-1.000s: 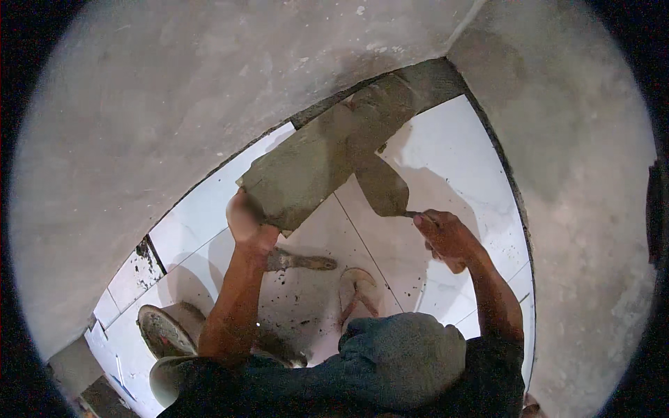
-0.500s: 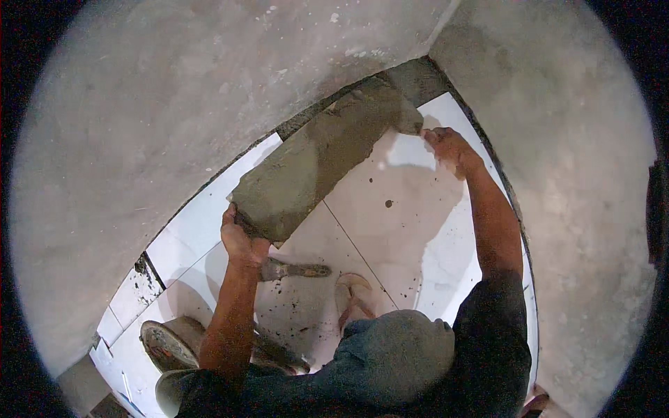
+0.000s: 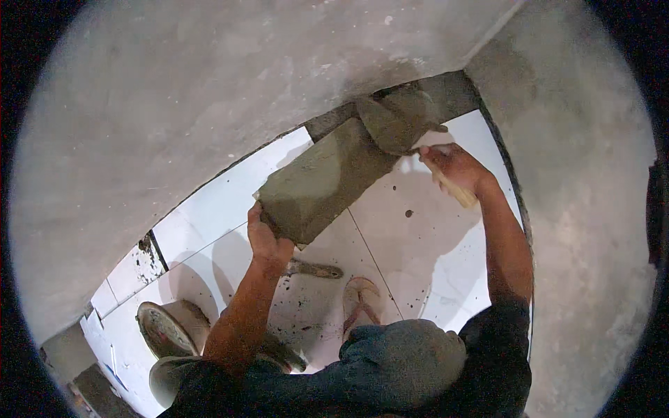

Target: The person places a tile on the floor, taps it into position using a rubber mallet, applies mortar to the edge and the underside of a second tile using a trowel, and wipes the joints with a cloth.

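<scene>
My left hand [image 3: 270,240] grips the near left end of a long rectangular piece [image 3: 317,181] coated in grey-green mortar, tilted diagonally across the white tiles. My right hand [image 3: 453,167] is closed on the pale handle of a trowel [image 3: 390,125], whose mortar-smeared blade lies over the far right end of that piece, near the wall corner. A scraper-like tool [image 3: 317,270] lies on the tiles just right of my left wrist.
Concrete walls [image 3: 181,97] meet at the upper right, with a dark untiled strip [image 3: 449,94] along the corner. A bucket [image 3: 171,327] stands at lower left. My sandaled foot [image 3: 361,299] is on the white tile floor [image 3: 188,202], which is speckled with mortar crumbs.
The trowel and my right hand have moved up from the middle right to the far end of the coated piece. My left hand still holds the near end.
</scene>
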A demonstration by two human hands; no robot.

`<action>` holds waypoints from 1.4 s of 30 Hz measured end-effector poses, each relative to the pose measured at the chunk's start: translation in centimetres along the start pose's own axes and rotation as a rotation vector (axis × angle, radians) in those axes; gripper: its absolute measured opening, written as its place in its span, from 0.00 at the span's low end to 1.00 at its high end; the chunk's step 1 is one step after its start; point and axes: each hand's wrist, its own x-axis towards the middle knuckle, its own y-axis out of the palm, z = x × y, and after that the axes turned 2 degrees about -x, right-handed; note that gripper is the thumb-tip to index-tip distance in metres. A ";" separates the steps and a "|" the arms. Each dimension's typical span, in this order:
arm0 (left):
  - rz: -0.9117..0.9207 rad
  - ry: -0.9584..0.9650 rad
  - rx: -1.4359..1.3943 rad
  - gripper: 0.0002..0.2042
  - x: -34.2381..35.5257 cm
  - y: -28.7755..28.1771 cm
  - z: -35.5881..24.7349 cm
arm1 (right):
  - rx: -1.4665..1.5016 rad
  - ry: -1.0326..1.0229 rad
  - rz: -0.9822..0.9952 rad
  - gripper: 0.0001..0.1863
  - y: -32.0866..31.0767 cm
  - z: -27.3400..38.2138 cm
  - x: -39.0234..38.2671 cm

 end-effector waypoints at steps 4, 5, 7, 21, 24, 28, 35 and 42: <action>-0.026 0.018 -0.015 0.22 -0.2 0.1 0.4 | -0.297 -0.221 -0.068 0.29 1.0 -0.6 0.4; -0.047 0.030 -0.004 0.22 -0.4 0.5 0.5 | -0.308 -0.302 -0.021 0.27 1.1 -0.2 0.7; -0.059 -0.014 -0.049 0.22 -0.6 1.3 1.1 | -0.777 -0.769 -0.207 0.23 0.2 -5.5 5.2; -0.048 0.018 -0.049 0.23 -0.8 0.6 0.6 | 0.072 0.039 0.114 0.27 1.8 0.2 1.2; 0.034 -0.017 -0.077 0.23 -0.9 0.9 0.6 | 0.251 -0.042 0.293 0.27 3.3 0.3 0.4; 0.011 0.027 -0.031 0.23 -1.1 1.4 0.5 | 0.175 0.007 0.247 0.25 5.6 3.4 -2.4; 0.121 -0.020 -0.072 0.23 -0.2 -0.1 0.1 | -0.807 -0.629 -0.017 0.17 5.2 -0.4 1.1; 0.008 -0.022 0.010 0.22 -1.0 0.6 0.0 | -0.382 -0.168 -0.090 0.31 -3.2 -3.1 2.3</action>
